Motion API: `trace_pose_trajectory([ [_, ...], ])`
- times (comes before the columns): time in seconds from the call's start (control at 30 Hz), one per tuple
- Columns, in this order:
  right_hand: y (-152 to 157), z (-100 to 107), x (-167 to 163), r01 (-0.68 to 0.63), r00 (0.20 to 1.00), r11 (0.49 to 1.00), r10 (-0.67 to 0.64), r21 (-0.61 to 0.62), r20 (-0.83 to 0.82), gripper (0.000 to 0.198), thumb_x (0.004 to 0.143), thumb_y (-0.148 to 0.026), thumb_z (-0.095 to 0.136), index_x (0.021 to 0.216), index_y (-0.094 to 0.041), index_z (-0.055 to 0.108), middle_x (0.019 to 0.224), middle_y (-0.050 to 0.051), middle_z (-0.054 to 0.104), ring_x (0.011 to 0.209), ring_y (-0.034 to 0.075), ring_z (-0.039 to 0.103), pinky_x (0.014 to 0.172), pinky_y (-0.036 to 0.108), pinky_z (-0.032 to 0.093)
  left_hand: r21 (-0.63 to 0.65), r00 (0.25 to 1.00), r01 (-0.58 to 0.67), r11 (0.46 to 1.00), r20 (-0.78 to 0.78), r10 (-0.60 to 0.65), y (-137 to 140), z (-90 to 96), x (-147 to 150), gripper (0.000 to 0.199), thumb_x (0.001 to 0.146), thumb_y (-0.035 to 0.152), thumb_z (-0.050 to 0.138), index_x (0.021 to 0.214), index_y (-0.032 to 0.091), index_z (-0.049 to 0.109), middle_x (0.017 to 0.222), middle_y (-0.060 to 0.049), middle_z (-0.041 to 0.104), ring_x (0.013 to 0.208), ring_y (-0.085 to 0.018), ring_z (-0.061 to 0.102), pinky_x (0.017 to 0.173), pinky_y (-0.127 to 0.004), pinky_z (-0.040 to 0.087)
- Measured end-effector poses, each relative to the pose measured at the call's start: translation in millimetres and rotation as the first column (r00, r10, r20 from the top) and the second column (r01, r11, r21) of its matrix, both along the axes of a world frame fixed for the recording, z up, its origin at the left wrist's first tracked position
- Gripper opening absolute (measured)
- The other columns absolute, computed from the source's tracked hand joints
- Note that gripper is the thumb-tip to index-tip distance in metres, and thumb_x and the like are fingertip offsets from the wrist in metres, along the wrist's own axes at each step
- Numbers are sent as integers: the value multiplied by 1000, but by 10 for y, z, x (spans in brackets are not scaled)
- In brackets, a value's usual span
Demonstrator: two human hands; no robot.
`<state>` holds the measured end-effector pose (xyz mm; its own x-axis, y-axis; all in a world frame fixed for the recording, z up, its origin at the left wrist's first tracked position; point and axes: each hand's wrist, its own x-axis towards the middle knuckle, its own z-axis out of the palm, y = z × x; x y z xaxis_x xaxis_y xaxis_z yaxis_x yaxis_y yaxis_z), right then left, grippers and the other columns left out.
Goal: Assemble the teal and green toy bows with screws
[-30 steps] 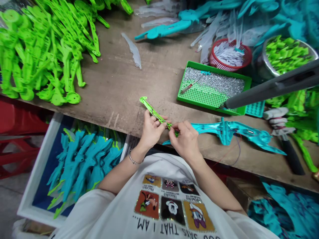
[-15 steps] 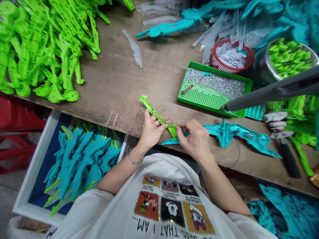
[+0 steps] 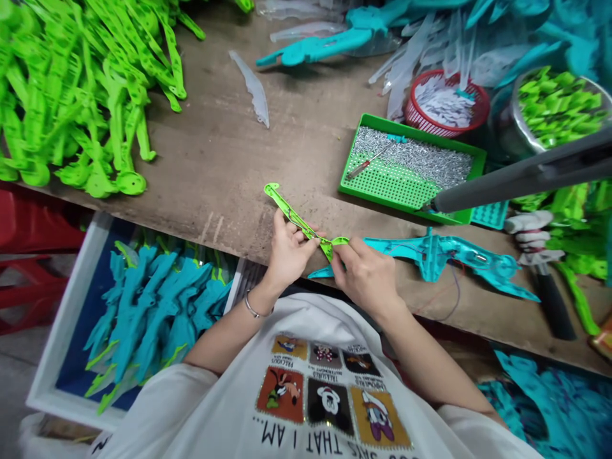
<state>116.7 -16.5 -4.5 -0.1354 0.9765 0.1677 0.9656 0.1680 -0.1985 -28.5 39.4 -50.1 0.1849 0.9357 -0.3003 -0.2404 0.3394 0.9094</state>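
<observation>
A long, thin lime-green plastic part with a dark rod or wire along its channel is held above the bench edge. My left hand is closed round its middle, thumb on top. My right hand pinches its near right end, the fingertips partly hiding that end. Behind my right hand, a turquoise plastic shell lies on the bench, with thin red and purple wires trailing from it. The shell's left tip shows beneath the green part.
A green tray holds many small screws and a screwdriver. Beside it are a red basket and a metal bowl of green pieces. A grey power tool slants in from the right. Green parts are heaped left; a crate holds turquoise pieces.
My right hand has shifted slightly left and its fingers have turned, now gripping the green part's right end. That end shows more clearly. My left hand keeps its hold.
</observation>
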Motion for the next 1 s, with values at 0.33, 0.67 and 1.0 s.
trace_pose_trajectory([
  [0.33, -106, -25, 427, -85, 945, 996, 88, 23, -315, 18, 95, -22, 58, 94, -17, 75, 78, 4, 71, 69, 13, 65, 64, 25, 48, -11, 1000, 3, 1000, 22, -2, 17, -2, -3, 107, 69, 19, 81, 149, 33, 10, 94, 4, 62, 87, -18, 75, 83, -34, 59],
  [0.67, 166, 50, 369, 159, 917, 940, -254, -302, -306, 11, 80, -22, 65, 74, -20, 74, 62, 1, 66, 58, 14, 57, 61, 28, 37, 76, 970, 34, 997, -243, -15, 42, 74, -133, 114, 73, 21, 83, 158, 31, 7, 95, 1, 63, 82, -16, 71, 84, -34, 59],
  [1.0, 230, 147, 362, 176, 915, 882, -310, -436, -259, 15, 80, -23, 60, 77, -18, 74, 64, 3, 68, 58, 14, 57, 61, 27, 34, 572, 597, 676, 464, -795, 110, -352, 206, 28, 67, 97, 41, 60, 151, 12, 34, 136, -20, 61, 129, -29, 58, 118, -52, 38],
])
